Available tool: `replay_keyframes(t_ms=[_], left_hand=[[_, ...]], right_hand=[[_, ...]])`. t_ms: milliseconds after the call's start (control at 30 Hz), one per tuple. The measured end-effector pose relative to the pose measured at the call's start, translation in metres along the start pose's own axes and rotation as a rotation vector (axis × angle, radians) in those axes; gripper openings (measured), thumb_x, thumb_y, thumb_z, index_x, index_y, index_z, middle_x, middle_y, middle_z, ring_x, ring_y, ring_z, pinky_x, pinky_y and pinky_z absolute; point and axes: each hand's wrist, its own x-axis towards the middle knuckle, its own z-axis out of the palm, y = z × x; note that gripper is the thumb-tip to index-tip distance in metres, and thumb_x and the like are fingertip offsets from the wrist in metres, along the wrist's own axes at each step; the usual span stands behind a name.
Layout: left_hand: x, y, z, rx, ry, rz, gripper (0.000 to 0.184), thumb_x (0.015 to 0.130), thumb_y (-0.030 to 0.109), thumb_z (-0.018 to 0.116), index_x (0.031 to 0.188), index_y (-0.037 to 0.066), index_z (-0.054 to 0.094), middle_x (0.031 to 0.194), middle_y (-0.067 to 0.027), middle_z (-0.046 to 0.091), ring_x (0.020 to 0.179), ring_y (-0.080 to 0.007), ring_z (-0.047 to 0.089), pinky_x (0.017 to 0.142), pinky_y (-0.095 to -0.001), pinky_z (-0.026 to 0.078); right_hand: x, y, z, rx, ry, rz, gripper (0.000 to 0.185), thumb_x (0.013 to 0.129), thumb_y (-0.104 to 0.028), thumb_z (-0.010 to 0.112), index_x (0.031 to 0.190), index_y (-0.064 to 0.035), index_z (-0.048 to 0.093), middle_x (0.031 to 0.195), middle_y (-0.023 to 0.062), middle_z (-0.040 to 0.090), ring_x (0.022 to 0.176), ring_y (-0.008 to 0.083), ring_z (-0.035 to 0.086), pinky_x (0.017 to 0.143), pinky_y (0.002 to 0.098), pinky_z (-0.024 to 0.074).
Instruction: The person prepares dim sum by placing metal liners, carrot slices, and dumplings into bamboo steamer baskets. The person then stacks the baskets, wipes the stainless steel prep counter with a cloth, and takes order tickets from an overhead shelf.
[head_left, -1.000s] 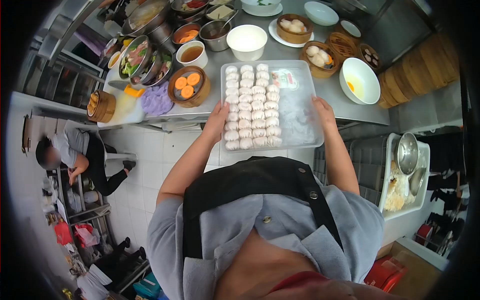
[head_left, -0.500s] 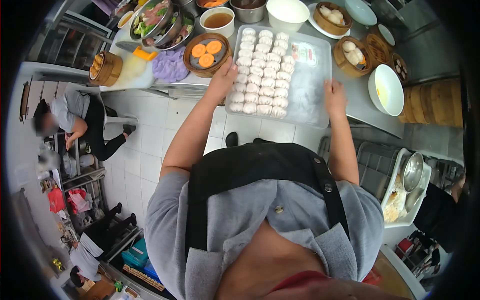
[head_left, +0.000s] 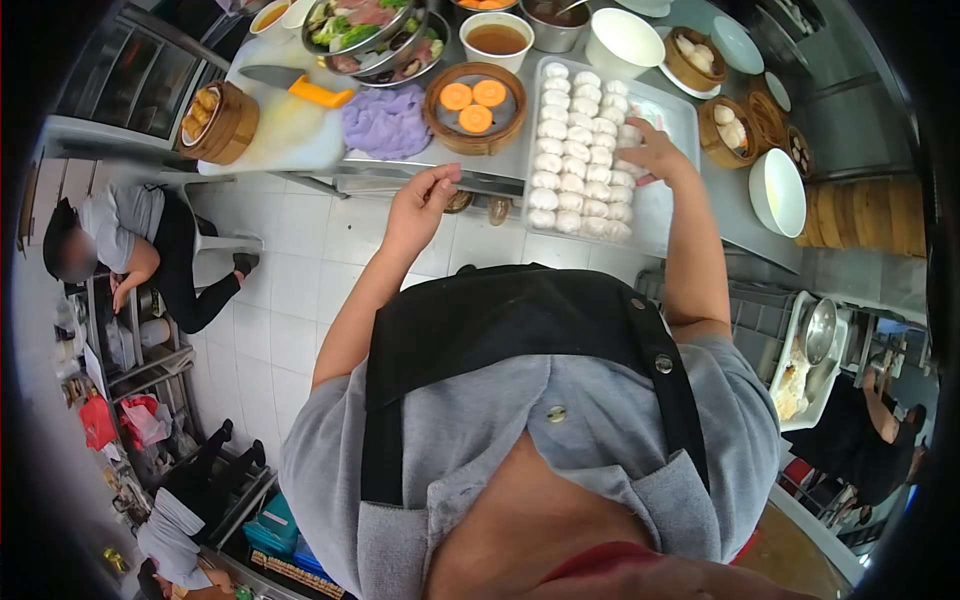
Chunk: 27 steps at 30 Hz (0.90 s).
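A clear plastic tray [head_left: 682,130] lies at the table's front edge, with rows of small white pleated buns [head_left: 575,165] filling its left part. My right hand [head_left: 660,158] is over the tray at the right-hand row of buns, fingers spread; whether the fingertips touch a bun I cannot make out. My left hand [head_left: 418,208] hangs in the air in front of the table, left of the tray, its fingers loosely bent and nothing seen in them. Nearest to it is a round bamboo steamer [head_left: 517,118] holding three orange carrot slices [head_left: 476,119].
Left of the steamer lie a purple cloth [head_left: 386,122] and a yellow-handled knife [head_left: 318,92] on a cutting board [head_left: 290,140]. Bowls and sauce pots line the back. A white bowl [head_left: 778,195] and stacked steamers [head_left: 865,208] stand right. A seated person [head_left: 130,230] is at far left.
Both hands have let go of the tray's sides. My left hand has drawn away to the left; my right hand has moved in over the buns. The table scene has shifted right in view.
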Motion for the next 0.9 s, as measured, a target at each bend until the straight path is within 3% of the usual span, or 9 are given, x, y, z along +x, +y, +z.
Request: replay_keyframes(t_ms=[100,233,367,400,467,500,733,833,900], left_hand=[[0.001,-0.002,-0.020,-0.026,0.034,-0.001,0.025,0.095,0.010,0.050,0.117,0.001,0.058,0.106,-0.0084,0.065,0.093,-0.0141,0.062,0.083,-0.0265,0.048],[0.020,-0.006,-0.030,0.051,0.041,0.162,0.022,0.094,0.009,0.052,0.113,0.002,0.061,0.103,-0.0090,0.066,0.090,-0.0145,0.063,0.082,-0.0267,0.049],[0.045,0.014,-0.022,0.112,-0.038,0.295,0.025,0.097,0.010,0.048,0.117,-0.001,0.057,0.109,-0.0107,0.063,0.098,-0.0161,0.061,0.085,-0.0265,0.048],[0.052,0.022,-0.017,0.131,-0.037,0.352,0.023,0.095,0.009,0.051,0.114,0.000,0.060,0.107,-0.0102,0.065,0.097,-0.0160,0.062,0.084,-0.0280,0.049],[0.057,0.050,-0.004,0.268,-0.039,0.438,0.023,0.093,0.010,0.054,0.113,0.003,0.062,0.106,-0.0093,0.066,0.097,-0.0163,0.062,0.085,-0.0301,0.049],[0.060,0.059,0.007,0.227,-0.055,0.457,0.022,0.094,0.017,0.052,0.108,0.005,0.064,0.106,-0.0110,0.066,0.099,-0.0223,0.063,0.087,-0.0334,0.048],[0.113,0.076,0.084,0.438,-0.347,0.525,0.033,0.086,0.012,0.058,0.118,0.008,0.057,0.105,-0.0132,0.061,0.090,-0.0282,0.062,0.080,-0.0368,0.049],[0.130,0.074,0.115,0.420,-0.412,0.477,0.040,0.086,0.014,0.061,0.125,0.008,0.052,0.105,-0.0134,0.061,0.091,-0.0269,0.063,0.080,-0.0369,0.050],[0.140,0.068,0.133,0.383,-0.402,0.475,0.046,0.086,0.016,0.062,0.129,0.008,0.048,0.105,-0.0151,0.060,0.093,-0.0264,0.063,0.080,-0.0366,0.050]], right_hand=[[-0.003,-0.006,0.001,-0.245,0.186,0.089,0.073,0.072,-0.024,0.070,0.138,-0.0253,0.039,0.133,0.0229,0.033,0.110,0.0367,0.051,0.062,0.0413,0.0598],[0.010,0.007,0.030,-0.507,0.426,-0.005,0.067,0.073,-0.024,0.064,0.136,-0.0259,0.042,0.132,0.0254,0.035,0.105,0.0442,0.053,0.066,0.0423,0.0592],[0.018,0.027,0.031,-0.514,0.544,-0.136,0.059,0.076,-0.020,0.060,0.133,-0.0182,0.045,0.114,0.0273,0.053,0.104,0.0410,0.056,0.076,0.0449,0.0520],[0.022,0.042,0.027,-0.505,0.659,-0.291,0.051,0.077,-0.017,0.059,0.126,-0.0112,0.051,0.109,0.0265,0.058,0.100,0.0369,0.059,0.078,0.0441,0.0495],[0.045,0.071,0.011,-0.292,0.605,-0.244,0.041,0.077,-0.020,0.060,0.117,-0.0094,0.057,0.110,0.0246,0.058,0.105,0.0417,0.054,0.089,0.0454,0.0449],[0.040,0.067,0.004,-0.258,0.594,-0.280,0.039,0.077,-0.020,0.061,0.113,-0.0063,0.059,0.106,0.0256,0.059,0.104,0.0421,0.055,0.089,0.0445,0.0447],[0.004,0.017,0.008,-0.488,0.522,-0.219,0.043,0.077,-0.024,0.067,0.117,-0.0105,0.057,0.108,0.0246,0.056,0.101,0.0428,0.057,0.085,0.0453,0.0472],[0.024,0.035,0.000,-0.360,0.487,-0.269,0.043,0.076,-0.024,0.070,0.116,-0.0124,0.058,0.111,0.0227,0.054,0.097,0.0378,0.059,0.082,0.0433,0.0490],[0.010,0.021,-0.011,-0.021,0.348,-0.135,0.042,0.076,-0.024,0.071,0.115,-0.0119,0.059,0.110,0.0199,0.054,0.093,0.0328,0.060,0.080,0.0403,0.0495]])
